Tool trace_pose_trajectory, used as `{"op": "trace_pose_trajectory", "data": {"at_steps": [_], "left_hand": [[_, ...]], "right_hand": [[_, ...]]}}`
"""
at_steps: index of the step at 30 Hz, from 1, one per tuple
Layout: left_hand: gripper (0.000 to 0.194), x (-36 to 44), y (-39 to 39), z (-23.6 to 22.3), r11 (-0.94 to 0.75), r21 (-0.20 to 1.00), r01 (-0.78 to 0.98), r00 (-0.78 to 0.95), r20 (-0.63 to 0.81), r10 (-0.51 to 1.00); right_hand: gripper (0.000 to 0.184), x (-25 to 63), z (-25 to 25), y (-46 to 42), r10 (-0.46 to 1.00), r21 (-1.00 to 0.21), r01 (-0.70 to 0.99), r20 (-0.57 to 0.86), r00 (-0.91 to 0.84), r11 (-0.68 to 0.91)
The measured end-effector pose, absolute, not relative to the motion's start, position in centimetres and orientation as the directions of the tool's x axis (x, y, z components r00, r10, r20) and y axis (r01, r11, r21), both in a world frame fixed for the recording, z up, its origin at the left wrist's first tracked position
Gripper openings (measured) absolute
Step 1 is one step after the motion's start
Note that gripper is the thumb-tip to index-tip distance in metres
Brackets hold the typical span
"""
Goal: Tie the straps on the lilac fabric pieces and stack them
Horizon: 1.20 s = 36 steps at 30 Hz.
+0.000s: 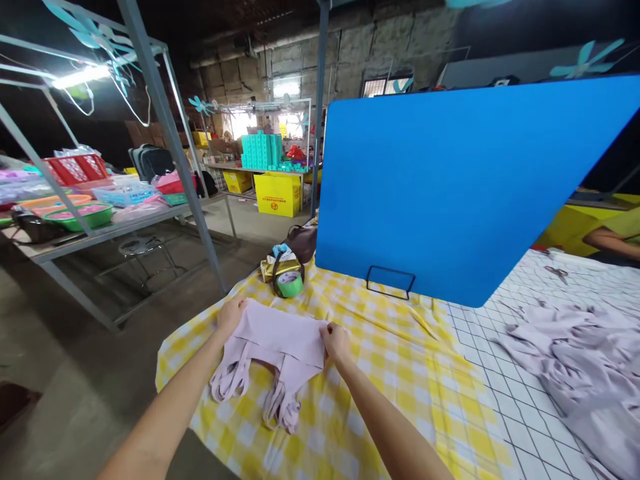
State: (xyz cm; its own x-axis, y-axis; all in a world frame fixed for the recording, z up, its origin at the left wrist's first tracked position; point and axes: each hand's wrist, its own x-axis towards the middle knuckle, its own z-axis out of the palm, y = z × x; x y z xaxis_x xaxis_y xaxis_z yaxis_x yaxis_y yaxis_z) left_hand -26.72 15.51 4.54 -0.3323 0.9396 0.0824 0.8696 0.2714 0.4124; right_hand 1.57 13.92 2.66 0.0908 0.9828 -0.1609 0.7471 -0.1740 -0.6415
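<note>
A pale lilac strappy top (280,330) lies spread on the yellow checked cloth (380,413), its wide band away from me and its straps bunched toward me. My left hand (231,316) pinches the band's far left corner. At the right end of the band, my right hand (337,340) grips the edge with curled fingers. Just beyond the top sit a roll of green tape (289,285) and a gold packet (285,267).
A large blue board (440,187) stands upright on a black wire stand (391,283) across the table. More lilac fabric (585,360) is heaped at right, near scissors (556,272). Another person's arm (610,241) shows at the far right. A grey post (173,147) rises at left.
</note>
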Motion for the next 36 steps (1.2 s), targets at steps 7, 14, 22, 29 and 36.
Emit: {"op": "trace_pose_trajectory", "data": {"at_steps": [7,14,22,29,36], "left_hand": [[0.032,-26.2,15.6,5.0,0.321,0.269,0.908,-0.341,0.028,0.940],[0.043,-25.6,15.0,6.8,0.201,-0.023,0.979,-0.198,0.099,0.975],[0.051,-18.5,11.7,5.6,-0.083,-0.018,0.996,0.080,0.527,0.846],[0.037,-7.7,6.5,0.0,-0.554,0.271,0.787,0.334,0.569,0.752],[0.042,-0.8,2.3,-5.3,-0.649,0.342,0.680,0.517,0.403,0.755]], "right_hand": [[0.022,0.9,2.9,14.0,0.974,-0.578,0.785,-0.165,0.153,-0.222],[0.021,1.3,3.8,11.6,0.986,-0.632,0.764,0.000,0.169,-0.131],[0.034,15.3,1.9,2.9,0.910,-0.607,0.784,0.241,0.337,-0.130],[0.039,34.4,4.0,-2.4,0.558,-0.532,0.629,0.312,0.768,-0.567],[0.042,42.0,4.9,-2.8,0.421,-0.490,0.516,0.297,0.857,-0.703]]}}
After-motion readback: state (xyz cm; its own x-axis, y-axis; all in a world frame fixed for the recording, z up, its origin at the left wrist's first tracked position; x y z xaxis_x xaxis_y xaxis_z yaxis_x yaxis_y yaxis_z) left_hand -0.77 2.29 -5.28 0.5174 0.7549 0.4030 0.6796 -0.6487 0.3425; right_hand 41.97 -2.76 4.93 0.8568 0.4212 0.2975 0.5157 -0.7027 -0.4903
